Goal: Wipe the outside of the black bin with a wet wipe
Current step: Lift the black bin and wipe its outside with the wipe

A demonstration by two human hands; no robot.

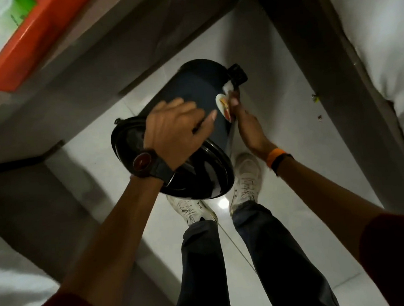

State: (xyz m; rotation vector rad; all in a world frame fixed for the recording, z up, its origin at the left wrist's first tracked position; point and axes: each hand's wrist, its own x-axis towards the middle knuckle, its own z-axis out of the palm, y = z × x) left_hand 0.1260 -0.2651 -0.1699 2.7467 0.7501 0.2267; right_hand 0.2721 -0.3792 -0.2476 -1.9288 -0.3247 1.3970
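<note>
The black bin [192, 87] is tilted off the floor in front of me, its shiny lid [198, 183] toward me and its foot pedal [238, 73] at the far end. My left hand [176, 128], with a dark watch on its wrist, grips the bin's body just above the lid. My right hand [246, 126], with an orange band on the wrist, presses a small white wet wipe [227, 88] against the bin's right side, beside an oval sticker [223, 106]. Most of the wipe is hidden by my fingers.
An orange tray [31, 42] holding a green and white pack sits on a ledge at upper left. A bed with white sheets [390, 46] runs along the right. My two white shoes [245, 178] stand on the pale tiled floor [288, 114] below the bin. Small scraps [314, 98] lie near the bed frame.
</note>
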